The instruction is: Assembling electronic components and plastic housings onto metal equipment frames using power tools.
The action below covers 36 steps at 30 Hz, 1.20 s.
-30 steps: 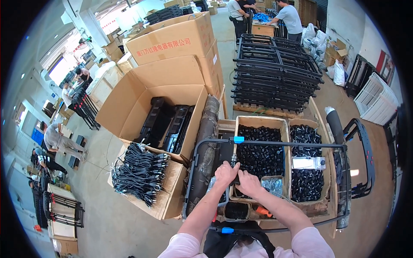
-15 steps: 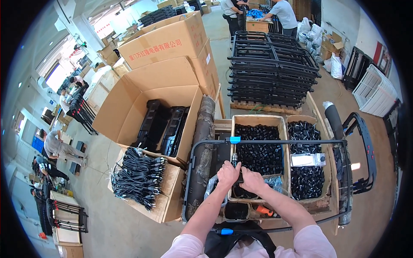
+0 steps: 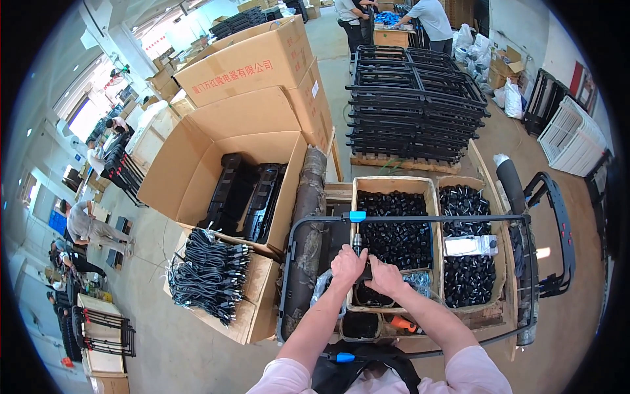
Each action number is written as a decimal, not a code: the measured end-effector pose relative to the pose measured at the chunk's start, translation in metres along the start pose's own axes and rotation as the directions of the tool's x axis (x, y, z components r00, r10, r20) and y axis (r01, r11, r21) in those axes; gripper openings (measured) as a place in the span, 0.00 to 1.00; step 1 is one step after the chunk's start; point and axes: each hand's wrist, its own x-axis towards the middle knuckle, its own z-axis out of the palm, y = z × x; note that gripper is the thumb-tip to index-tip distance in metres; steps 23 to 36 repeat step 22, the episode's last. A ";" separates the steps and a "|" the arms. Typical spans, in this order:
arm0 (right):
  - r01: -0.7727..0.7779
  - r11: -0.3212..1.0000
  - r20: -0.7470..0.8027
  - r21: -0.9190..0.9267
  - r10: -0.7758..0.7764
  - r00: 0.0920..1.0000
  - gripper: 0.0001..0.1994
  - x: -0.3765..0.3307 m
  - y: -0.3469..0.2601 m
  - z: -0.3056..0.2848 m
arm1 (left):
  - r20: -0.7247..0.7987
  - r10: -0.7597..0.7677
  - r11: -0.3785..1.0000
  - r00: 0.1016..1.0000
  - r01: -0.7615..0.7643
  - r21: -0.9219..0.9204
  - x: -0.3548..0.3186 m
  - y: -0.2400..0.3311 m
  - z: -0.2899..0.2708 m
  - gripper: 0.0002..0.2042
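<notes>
My left hand (image 3: 349, 264) is wrapped round the front body of a power drill (image 3: 357, 243), just behind its silver chuck. My right hand (image 3: 384, 276) grips the dark rear part of the same drill; its trigger is hidden. The chuck points away from me at a blue clip (image 3: 357, 216) on the far bar of a black tubular frame (image 3: 446, 218). Whether the bit touches the clip is too small to tell. The frame lies across the bench, and a second blue clip (image 3: 342, 358) sits on its near bar, close to my body.
Under the frame stand a bin of black caps (image 3: 394, 230) and a bin of black knobs (image 3: 467, 279). An orange-handled tool (image 3: 401, 323) lies nearby. Left are bundled cables (image 3: 210, 272) and an open carton (image 3: 164, 177). Stacked frames (image 3: 413, 105) rise beyond; people work farther off.
Both hands keep their hold on the drill, and the frame stays in place. The whole view has shifted very slightly.
</notes>
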 end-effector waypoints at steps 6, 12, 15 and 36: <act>-0.025 0.999 0.033 0.023 0.024 0.999 0.42 0.004 0.002 -0.002 | 0.014 -0.017 1.000 1.000 0.017 0.025 0.003 0.004 -0.003 0.31; -0.035 0.999 0.027 0.030 0.034 0.999 0.42 0.008 0.006 -0.003 | 0.123 -0.068 0.991 0.990 0.081 -0.103 0.005 0.003 -0.011 0.33; -0.025 0.999 0.016 0.044 0.025 1.000 0.42 0.010 0.006 -0.003 | 0.117 -0.054 0.994 0.992 0.065 -0.090 0.008 0.001 -0.012 0.32; 0.014 0.999 0.131 -0.042 -0.008 0.991 0.40 0.018 0.010 0.006 | 0.160 -0.035 0.995 0.987 0.049 -0.084 0.017 -0.002 -0.014 0.31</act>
